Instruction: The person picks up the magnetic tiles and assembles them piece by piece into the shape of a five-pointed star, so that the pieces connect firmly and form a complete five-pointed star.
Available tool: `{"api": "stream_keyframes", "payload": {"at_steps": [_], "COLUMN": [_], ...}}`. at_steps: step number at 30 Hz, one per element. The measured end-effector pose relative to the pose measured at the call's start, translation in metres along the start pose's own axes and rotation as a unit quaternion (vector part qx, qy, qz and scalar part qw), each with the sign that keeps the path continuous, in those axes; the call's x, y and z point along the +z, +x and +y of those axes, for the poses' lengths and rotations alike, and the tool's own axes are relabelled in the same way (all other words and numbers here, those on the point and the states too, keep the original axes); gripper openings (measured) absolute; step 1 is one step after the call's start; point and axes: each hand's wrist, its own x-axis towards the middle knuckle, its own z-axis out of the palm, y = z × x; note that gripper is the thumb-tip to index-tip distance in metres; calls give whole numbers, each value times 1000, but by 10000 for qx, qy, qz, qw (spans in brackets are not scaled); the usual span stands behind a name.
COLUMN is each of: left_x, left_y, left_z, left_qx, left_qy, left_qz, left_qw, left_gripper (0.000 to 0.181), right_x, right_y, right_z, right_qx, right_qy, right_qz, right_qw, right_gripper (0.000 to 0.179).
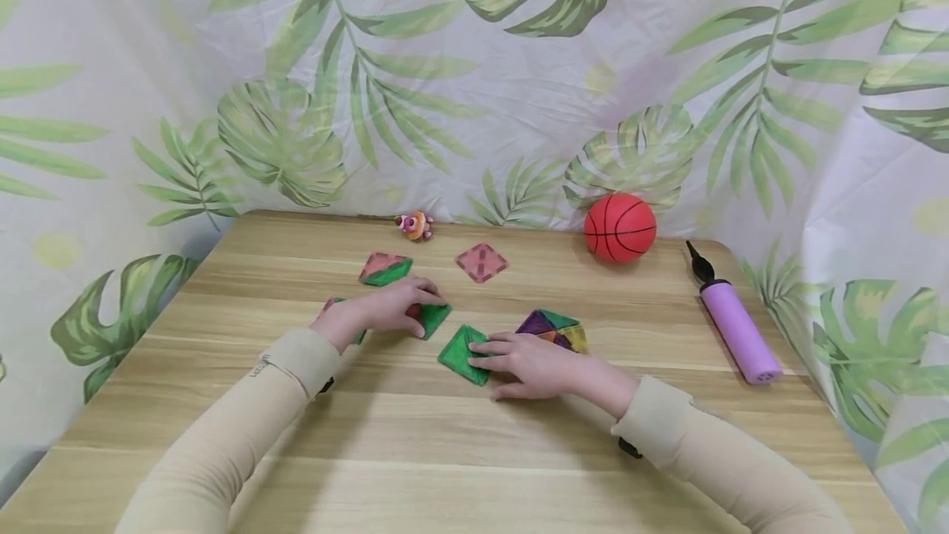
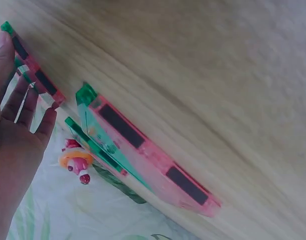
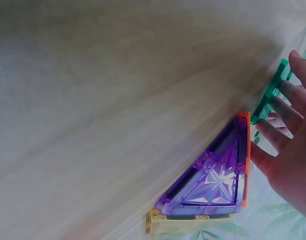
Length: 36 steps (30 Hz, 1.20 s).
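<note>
My left hand [image 1: 393,307] pinches a green and pink magnetic tile [image 1: 436,318] by its edges, thumb near and index finger far. In the left wrist view that tile's pink edge [image 2: 43,80] lies along the fingers. My right hand [image 1: 535,365], fingers spread and nearly straight, rests its fingertips on a green magnetic tile [image 1: 455,357]. Seen from the right wrist, the green tile [image 3: 270,92] is edge-on beside the fingers. Behind the right hand lies a cluster of purple, green, yellow and orange tiles [image 1: 535,323], partly hidden by it.
Further back lie a pink and green tile pair [image 1: 376,264] and a pink square tile [image 1: 482,262]. Another pink and green piece [image 1: 359,337] is mostly hidden by the left wrist. A small figurine [image 1: 417,226], a red ball [image 1: 620,227] and a purple hand pump [image 1: 737,328] stand around them.
</note>
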Motion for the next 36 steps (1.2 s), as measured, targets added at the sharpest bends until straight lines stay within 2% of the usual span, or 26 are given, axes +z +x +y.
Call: {"api": "stream_keyframes", "payload": {"at_steps": [3,6,10,13,17,21,27,36], "left_x": [0,4,12,19,25,26,25,23], "left_y": [-1,-1,3,6,7,8,9,13], "left_z": [4,13,28,38,45,49,52,54], "left_qx": [-156,-311,-364,-341,-352,-404,-521,-510], "left_qy": [27,79,329,595,854,731,408,413], "left_qz": [-42,-91,-62,44,95,84,23,-233], "left_qw": [9999,9994,9988,9976,9957,9965,9978,9976], "left_gripper": [60,70,80,81,79,71,60,72], "right_x": [-1,-1,-2,-3,-5,-5,-4,-4], "right_y": [-2,-2,1,4,10,13,17,20], "right_z": [0,2,6,8,6,5,5,8], "right_qx": [3,74,528,924,1128,1285,1466,1519], "right_qy": [144,268,169,-7,-37,-12,232,666], "right_qz": [99,391,714,729,570,421,518,651], "right_qw": [9998,9988,9959,9930,9920,9908,9876,9840], "right_gripper": [54,54,60,63,64,63,60,55]}}
